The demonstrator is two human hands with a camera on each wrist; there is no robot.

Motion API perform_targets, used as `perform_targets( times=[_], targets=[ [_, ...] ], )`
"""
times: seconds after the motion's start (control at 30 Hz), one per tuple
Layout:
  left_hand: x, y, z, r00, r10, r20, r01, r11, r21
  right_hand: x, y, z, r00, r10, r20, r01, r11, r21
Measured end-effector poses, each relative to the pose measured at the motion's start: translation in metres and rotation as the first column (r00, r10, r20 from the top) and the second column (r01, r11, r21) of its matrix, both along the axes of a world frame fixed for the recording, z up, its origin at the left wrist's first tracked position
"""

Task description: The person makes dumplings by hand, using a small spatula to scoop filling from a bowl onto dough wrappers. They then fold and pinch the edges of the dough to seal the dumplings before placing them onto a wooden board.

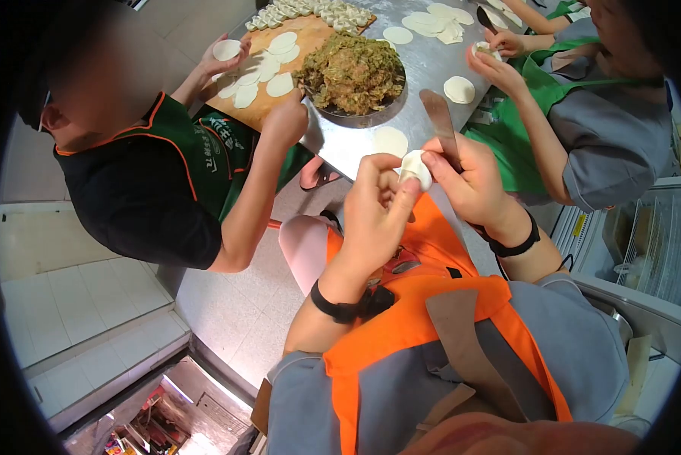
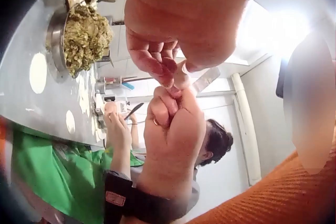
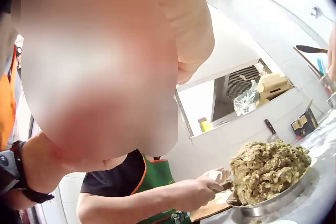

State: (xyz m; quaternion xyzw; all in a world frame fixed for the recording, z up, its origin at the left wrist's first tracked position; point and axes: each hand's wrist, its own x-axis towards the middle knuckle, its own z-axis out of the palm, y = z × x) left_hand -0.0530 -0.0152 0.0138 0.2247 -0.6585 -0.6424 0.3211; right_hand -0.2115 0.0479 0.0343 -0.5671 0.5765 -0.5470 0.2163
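A pale, partly folded dumpling [image 1: 415, 168] is between my two hands, over the near edge of the steel table. My left hand [image 1: 375, 212] pinches its left side with thumb and fingers. With thumb and forefinger my right hand [image 1: 477, 182] pinches the other edge, while a flat-bladed spatula [image 1: 437, 117] stays gripped in the same hand, blade pointing up and away. In the left wrist view the dumpling [image 2: 182, 78] shows only partly between the fingertips. My right hand is largely blurred in the right wrist view. A round wrapper [image 1: 390, 141] lies just beyond my hands.
A heaped bowl of chopped filling [image 1: 352, 72] stands on the steel table [image 1: 424, 64]. Left of it, a wooden board [image 1: 268, 42] bears wrappers and rows of dumplings [image 1: 310, 14]. One person in a green apron [image 1: 204, 152] works at left, another [image 1: 575, 114] at right.
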Motion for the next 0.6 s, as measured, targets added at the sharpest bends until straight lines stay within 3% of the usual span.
perform_targets(
  times=[0.1, 0.2, 0.23, 0.33, 0.4, 0.43, 0.5, 0.53, 0.6],
  targets=[
    [-0.004, -0.004, -0.002, 0.997, 0.062, -0.036, -0.057, 0.990, 0.126, -0.004, -0.002, -0.005, 0.988, 0.041, 0.149, -0.057, 0.993, 0.103],
    [-0.007, -0.014, -0.004, 0.998, 0.044, 0.054, -0.041, 0.998, -0.056, -0.011, -0.007, -0.002, 0.947, 0.078, 0.312, -0.157, 0.959, 0.235],
    [-0.009, -0.016, -0.004, 0.997, 0.020, 0.074, -0.019, 1.000, -0.015, -0.015, -0.009, -0.001, 0.929, 0.085, 0.359, -0.197, 0.937, 0.288],
    [-0.020, -0.024, -0.011, 0.998, -0.041, 0.053, 0.033, 0.989, 0.144, -0.026, -0.021, -0.010, 0.931, 0.118, 0.344, -0.216, 0.940, 0.262],
    [-0.033, -0.034, -0.035, 0.997, -0.048, -0.057, 0.062, 0.955, 0.289, -0.044, -0.036, -0.029, 0.983, 0.043, 0.178, -0.090, 0.960, 0.267],
    [-0.037, -0.042, -0.048, 0.998, -0.052, -0.047, 0.063, 0.960, 0.273, -0.057, -0.046, -0.041, 0.996, 0.004, 0.093, -0.028, 0.966, 0.259],
    [-0.046, -0.052, -0.084, 0.962, 0.141, 0.234, -0.105, 0.981, -0.161, -0.103, -0.083, -0.065, 0.960, -0.165, -0.225, 0.206, 0.964, 0.168],
    [-0.051, -0.059, -0.105, 0.903, 0.276, 0.330, -0.138, 0.913, -0.385, -0.125, -0.106, -0.069, 0.966, -0.204, -0.161, 0.234, 0.952, 0.197],
    [-0.057, -0.067, -0.139, 0.857, 0.360, 0.369, -0.152, 0.860, -0.487, -0.179, -0.158, -0.094, 0.953, -0.235, -0.192, 0.264, 0.954, 0.145]
  ],
)
